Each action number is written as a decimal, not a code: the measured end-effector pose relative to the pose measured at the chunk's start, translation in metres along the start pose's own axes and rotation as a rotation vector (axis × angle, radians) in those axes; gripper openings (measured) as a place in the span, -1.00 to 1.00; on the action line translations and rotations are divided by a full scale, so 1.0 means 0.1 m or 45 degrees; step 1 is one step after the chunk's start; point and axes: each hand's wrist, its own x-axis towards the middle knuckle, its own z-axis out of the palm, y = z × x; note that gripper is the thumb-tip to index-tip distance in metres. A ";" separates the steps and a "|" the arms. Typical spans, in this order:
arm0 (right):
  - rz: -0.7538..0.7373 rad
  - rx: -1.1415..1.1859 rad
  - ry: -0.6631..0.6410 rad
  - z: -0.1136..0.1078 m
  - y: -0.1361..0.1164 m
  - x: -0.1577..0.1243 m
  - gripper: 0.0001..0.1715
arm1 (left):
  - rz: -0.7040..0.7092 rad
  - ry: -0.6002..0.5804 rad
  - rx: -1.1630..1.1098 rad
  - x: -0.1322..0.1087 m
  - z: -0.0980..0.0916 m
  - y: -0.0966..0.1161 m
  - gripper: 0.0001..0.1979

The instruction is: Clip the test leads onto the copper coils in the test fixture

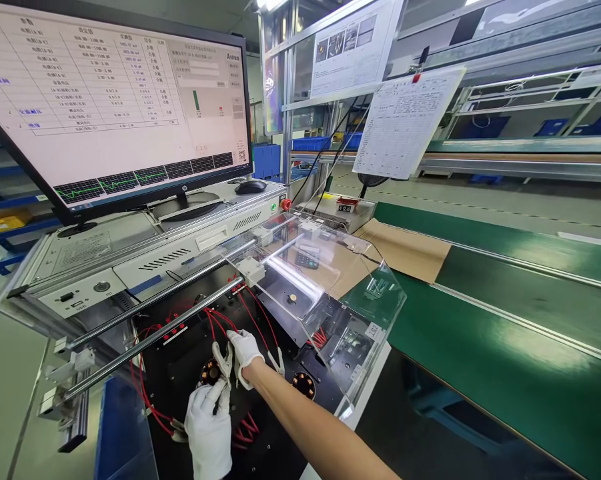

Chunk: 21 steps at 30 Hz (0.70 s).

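Both my hands wear white gloves over a black test panel point(275, 440). My right hand point(245, 353) closes around a clip lead whose red wire runs up to the panel's terminals; the clip is mostly hidden by the fingers. Beside it, a pale test clip point(223, 361) on red wires points down toward my left fingertips. My left hand point(210, 427) is pinched at that clip's jaws; what lies between its fingers is too small to tell. A round copper-wound stator point(210, 372) sits just behind the left fingers. A second stator point(304, 385) lies to the right.
A clear hinged cover point(350, 327) stands raised at right, on metal rails point(160, 337). More clips point(279, 363) hang on red wires. Behind are a tester point(215, 237) with red stop button point(285, 204), a monitor point(115, 107) and a mouse point(251, 187). A green bench point(480, 333) extends right.
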 end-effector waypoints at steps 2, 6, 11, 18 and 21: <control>0.015 0.008 -0.021 -0.01 -0.04 -0.03 -0.87 | 0.004 -0.003 -0.003 -0.02 0.00 -0.02 -0.82; 0.043 -0.032 -0.041 -0.07 -0.10 -0.03 -0.83 | 0.003 -0.028 -0.004 -0.03 0.01 -0.03 -0.84; 0.086 -0.068 -0.061 -0.13 -0.12 -0.01 -0.77 | 0.005 -0.033 -0.017 -0.03 0.00 -0.01 -0.84; 0.045 -0.089 -0.058 -0.12 -0.08 -0.06 -0.74 | -0.025 -0.060 -0.034 -0.04 -0.01 0.00 -0.88; 0.008 -0.103 -0.058 -0.12 -0.05 -0.07 -0.77 | -0.038 -0.071 -0.065 -0.03 -0.03 0.01 -0.89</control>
